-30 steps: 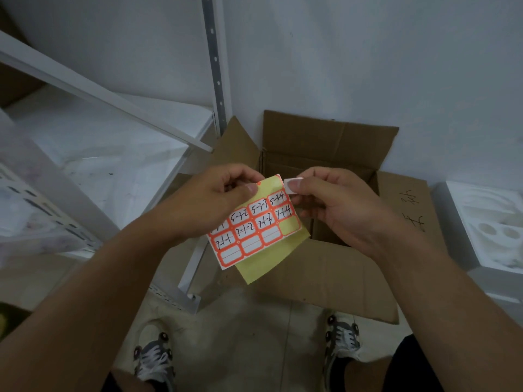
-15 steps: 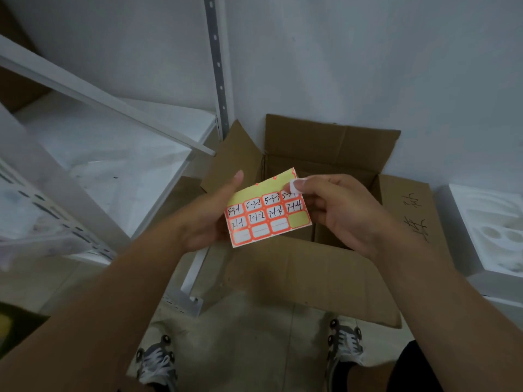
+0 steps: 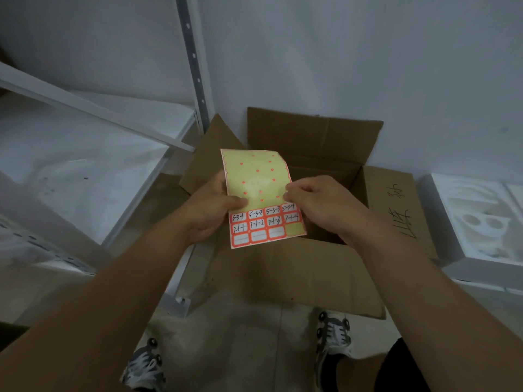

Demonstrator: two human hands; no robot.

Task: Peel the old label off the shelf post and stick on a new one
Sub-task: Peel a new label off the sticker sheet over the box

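Grey wall (image 3: 368,52), dim light — pale floor (image 3: 240,335), perhaps concrete.

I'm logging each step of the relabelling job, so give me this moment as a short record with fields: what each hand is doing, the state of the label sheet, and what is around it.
left hand: grips the sheet's left edge, thumb on its front
right hand: pinches the sheet's right edge at the top label row
label sheet: held unfolded over the box; upper part bare yellow backing, three rows of red-bordered labels below
labels: two rows handwritten, bottom row blank, bottom-right slot bare
cardboard box: open, on the floor beneath the sheet
shelf post: upright behind the box, left; no label on it can be made out
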